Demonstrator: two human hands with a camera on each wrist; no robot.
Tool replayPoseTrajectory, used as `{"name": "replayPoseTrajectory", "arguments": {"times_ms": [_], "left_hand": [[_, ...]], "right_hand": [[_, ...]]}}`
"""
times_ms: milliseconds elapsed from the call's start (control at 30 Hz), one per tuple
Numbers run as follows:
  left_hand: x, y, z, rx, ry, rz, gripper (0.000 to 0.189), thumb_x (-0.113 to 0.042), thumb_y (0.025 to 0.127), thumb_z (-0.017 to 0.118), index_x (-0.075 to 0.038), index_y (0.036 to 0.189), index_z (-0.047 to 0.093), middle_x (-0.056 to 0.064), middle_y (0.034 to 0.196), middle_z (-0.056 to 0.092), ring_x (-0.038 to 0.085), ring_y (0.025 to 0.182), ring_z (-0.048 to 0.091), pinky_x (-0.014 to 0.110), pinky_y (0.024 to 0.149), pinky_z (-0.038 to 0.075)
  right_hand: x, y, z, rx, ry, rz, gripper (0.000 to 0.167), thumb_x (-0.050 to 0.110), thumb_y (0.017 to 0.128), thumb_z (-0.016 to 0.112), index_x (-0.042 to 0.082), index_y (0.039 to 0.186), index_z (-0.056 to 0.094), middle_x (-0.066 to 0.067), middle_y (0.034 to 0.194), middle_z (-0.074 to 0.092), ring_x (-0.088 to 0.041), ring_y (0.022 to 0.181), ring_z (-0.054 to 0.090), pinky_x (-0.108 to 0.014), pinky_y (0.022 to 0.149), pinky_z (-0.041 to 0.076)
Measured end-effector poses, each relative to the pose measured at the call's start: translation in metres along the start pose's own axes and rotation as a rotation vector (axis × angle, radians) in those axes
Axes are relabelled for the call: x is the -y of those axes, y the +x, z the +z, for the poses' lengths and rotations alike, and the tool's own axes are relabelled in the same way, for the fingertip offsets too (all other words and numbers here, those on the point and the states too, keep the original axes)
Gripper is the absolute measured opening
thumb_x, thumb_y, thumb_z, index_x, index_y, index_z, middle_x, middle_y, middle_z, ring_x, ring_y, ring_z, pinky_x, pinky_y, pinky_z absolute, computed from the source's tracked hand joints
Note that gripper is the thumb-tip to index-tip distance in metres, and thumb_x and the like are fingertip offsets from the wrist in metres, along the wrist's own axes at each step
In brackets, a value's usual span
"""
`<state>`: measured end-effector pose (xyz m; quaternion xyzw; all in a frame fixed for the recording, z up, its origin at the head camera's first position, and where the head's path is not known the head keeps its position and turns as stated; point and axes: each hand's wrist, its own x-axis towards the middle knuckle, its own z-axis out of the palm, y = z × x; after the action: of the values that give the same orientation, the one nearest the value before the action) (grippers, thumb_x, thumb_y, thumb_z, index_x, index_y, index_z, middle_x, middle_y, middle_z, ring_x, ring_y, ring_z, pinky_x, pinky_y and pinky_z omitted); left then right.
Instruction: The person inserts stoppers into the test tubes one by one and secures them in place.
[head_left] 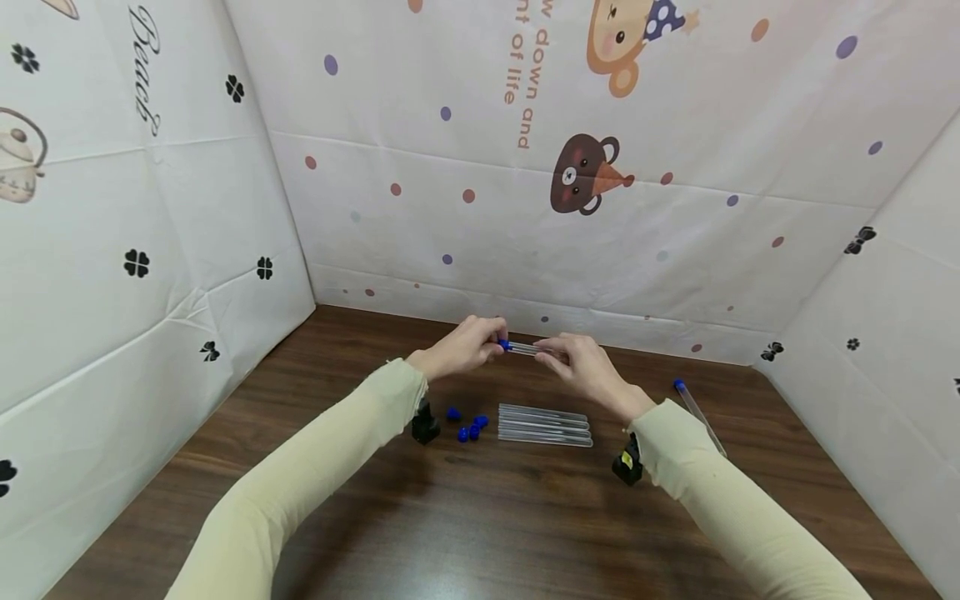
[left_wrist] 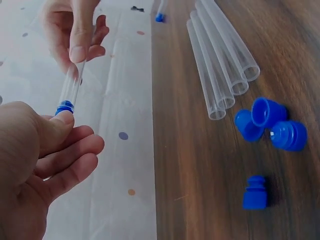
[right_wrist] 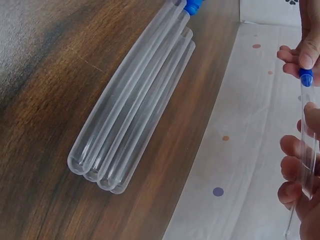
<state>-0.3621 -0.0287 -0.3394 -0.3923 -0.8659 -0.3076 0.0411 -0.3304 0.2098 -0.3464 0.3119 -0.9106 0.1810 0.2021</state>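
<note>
Above the far part of the table, my left hand pinches a blue stopper between thumb and index finger. Its ribbed part sits in the mouth of a clear test tube. My right hand grips that tube along its body, thumb on one side and fingers on the other; the rounded end sticks out below this hand in the right wrist view. Nearer me on the table lie several clear tubes side by side, mouths to the left. Several loose blue stoppers lie left of them.
A tube with a blue stopper lies apart at the right, partly behind the right sleeve. White printed sheets stand along the back and both sides of the brown wooden table. Each wrist carries a black camera.
</note>
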Motion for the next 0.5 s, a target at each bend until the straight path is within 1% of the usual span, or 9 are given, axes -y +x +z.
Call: {"name": "replayPoseTrajectory", "arguments": {"times_ms": [100,200,300,400,500], "left_hand": [[-0.0012,0.0004,0.0003,-0.004,-0.053,-0.012,0.006,-0.004,0.094,0.059,0.000,0.097,0.061,0.007,0.083,0.068,0.020,0.073,0.067,0.023,0.065,0.053],[-0.0018,0.0006,0.0015,-0.010,-0.075,-0.021,0.004,-0.004,0.093,0.061,0.000,0.092,0.062,0.008,0.081,0.068,0.019,0.070,0.066,0.023,0.064,0.053],[-0.0016,0.0007,0.0034,-0.015,-0.111,-0.042,0.005,-0.003,0.092,0.062,-0.003,0.088,0.061,0.011,0.082,0.069,0.023,0.071,0.067,0.023,0.063,0.053],[-0.0014,0.0010,0.0048,-0.021,-0.185,-0.080,0.007,-0.001,0.091,0.062,-0.003,0.085,0.060,0.013,0.083,0.070,0.028,0.074,0.069,0.023,0.062,0.054],[-0.0018,0.0016,0.0050,-0.029,-0.260,-0.112,0.008,0.002,0.089,0.063,-0.002,0.083,0.060,0.013,0.082,0.071,0.026,0.071,0.069,0.025,0.061,0.056]], "right_hand": [[-0.0004,-0.0016,0.0018,-0.021,-0.021,0.003,0.023,0.027,0.093,0.065,0.015,0.111,0.073,0.001,0.081,0.066,-0.008,0.063,0.049,-0.027,0.058,0.042],[-0.0001,-0.0033,0.0038,-0.045,-0.040,0.000,0.024,0.027,0.092,0.065,0.015,0.111,0.074,0.002,0.076,0.064,-0.009,0.061,0.048,-0.027,0.056,0.041],[0.0006,-0.0048,0.0058,-0.079,-0.056,-0.015,0.022,0.025,0.091,0.067,0.015,0.110,0.074,0.002,0.077,0.064,-0.009,0.060,0.049,-0.026,0.053,0.040],[0.0021,-0.0061,0.0072,-0.120,-0.068,-0.029,0.021,0.023,0.089,0.069,0.016,0.108,0.075,0.003,0.076,0.065,-0.008,0.057,0.049,-0.025,0.050,0.039],[0.0039,-0.0064,0.0086,-0.153,-0.094,-0.036,0.021,0.025,0.088,0.070,0.017,0.106,0.076,0.004,0.071,0.062,-0.007,0.055,0.047,-0.024,0.047,0.036]]}}
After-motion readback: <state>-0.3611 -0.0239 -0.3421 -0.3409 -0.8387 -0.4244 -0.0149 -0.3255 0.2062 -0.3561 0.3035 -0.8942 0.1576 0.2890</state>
